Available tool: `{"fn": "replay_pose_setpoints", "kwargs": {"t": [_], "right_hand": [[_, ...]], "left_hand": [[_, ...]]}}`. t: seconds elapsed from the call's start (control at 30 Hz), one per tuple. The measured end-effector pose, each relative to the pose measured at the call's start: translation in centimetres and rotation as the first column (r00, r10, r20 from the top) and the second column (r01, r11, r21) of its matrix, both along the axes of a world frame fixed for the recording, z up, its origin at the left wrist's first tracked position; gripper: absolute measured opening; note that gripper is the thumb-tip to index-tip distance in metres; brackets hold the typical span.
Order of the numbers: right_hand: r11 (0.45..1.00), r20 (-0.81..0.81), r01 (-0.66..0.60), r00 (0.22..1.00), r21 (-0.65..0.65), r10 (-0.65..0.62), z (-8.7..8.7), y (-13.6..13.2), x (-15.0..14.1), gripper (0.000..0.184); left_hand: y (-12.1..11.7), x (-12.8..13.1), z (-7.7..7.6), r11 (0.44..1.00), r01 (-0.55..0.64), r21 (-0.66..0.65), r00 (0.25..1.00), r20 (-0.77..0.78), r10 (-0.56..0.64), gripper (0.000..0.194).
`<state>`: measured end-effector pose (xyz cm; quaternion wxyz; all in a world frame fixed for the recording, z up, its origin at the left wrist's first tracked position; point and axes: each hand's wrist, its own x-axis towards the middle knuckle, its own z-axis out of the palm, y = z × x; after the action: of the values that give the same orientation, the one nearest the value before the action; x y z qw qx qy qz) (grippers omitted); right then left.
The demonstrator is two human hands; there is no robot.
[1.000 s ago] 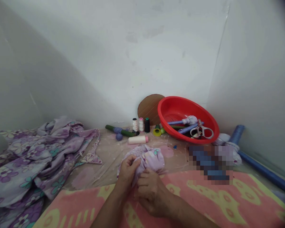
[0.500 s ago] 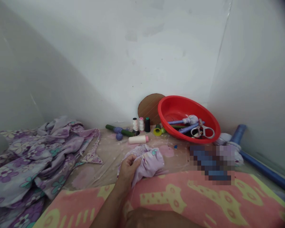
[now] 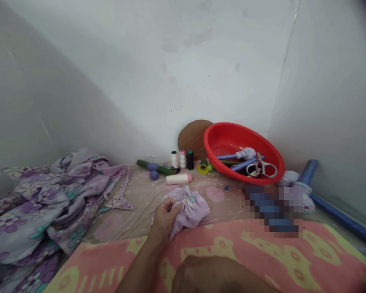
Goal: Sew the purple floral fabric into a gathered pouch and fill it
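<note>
My left hand [image 3: 166,217] grips a gathered bundle of lilac floral cloth [image 3: 192,209], its fingers pressed on the bundle's left side. The bundle rests on a paint-stained plastic sheet [image 3: 143,199]. My right hand [image 3: 213,276] sits at the bottom edge of the view, blurred and cut off, above a pink and yellow towel [image 3: 262,252]. It touches no visible cloth, and its fingers are hidden.
A red basin [image 3: 228,140] holds scissors [image 3: 261,169] and tied cloth rolls. Several thread cones [image 3: 182,160] stand near a lying cream spool [image 3: 178,179]. Floral fabric [image 3: 49,207] heaps left. A pixelated patch [image 3: 273,207] hides something right, beside a blue tube [image 3: 341,219]. White walls meet behind.
My right hand has left the cloth and dropped to the bottom edge of the view. My left hand stays on the bundle.
</note>
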<state>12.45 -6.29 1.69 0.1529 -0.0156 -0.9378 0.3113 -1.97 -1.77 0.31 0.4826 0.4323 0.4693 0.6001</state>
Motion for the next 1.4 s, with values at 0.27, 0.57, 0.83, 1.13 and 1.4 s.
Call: {"fn": "replay_pose_setpoints", "kwargs": {"t": [0.27,0.57,0.83,1.13,1.4], "right_hand": [[0.644,-0.327,0.762,0.592,-0.072,-0.737,2.6,6.4,4.5,0.016],[0.269,-0.599,0.816,-0.114,-0.512,-0.792,2.1,6.4,4.9,0.016],[0.657,-0.234,0.714,0.614,-0.242,-0.754,0.8,6.3,2.7,0.033],[0.656,-0.041,0.75,0.655,-0.088,-0.754,-0.2,6.2,2.4,0.011],[0.593,-0.074,0.745,0.603,-0.306,-0.795,0.1,7.4,3.2,0.012]], "left_hand": [[0.0,0.0,-0.1,1.0,0.0,0.011,0.996,-0.094,0.001,0.023],[-0.1,0.1,0.1,0.999,0.006,0.05,0.985,-0.172,0.002,0.022],[-0.5,0.5,0.4,0.98,0.183,0.085,0.925,-0.354,-0.142,0.021],[-0.7,0.9,0.5,0.966,0.243,0.088,0.887,-0.422,-0.185,0.029],[-0.7,-1.5,1.7,0.986,0.169,0.011,0.748,-0.653,-0.121,0.037]]}}
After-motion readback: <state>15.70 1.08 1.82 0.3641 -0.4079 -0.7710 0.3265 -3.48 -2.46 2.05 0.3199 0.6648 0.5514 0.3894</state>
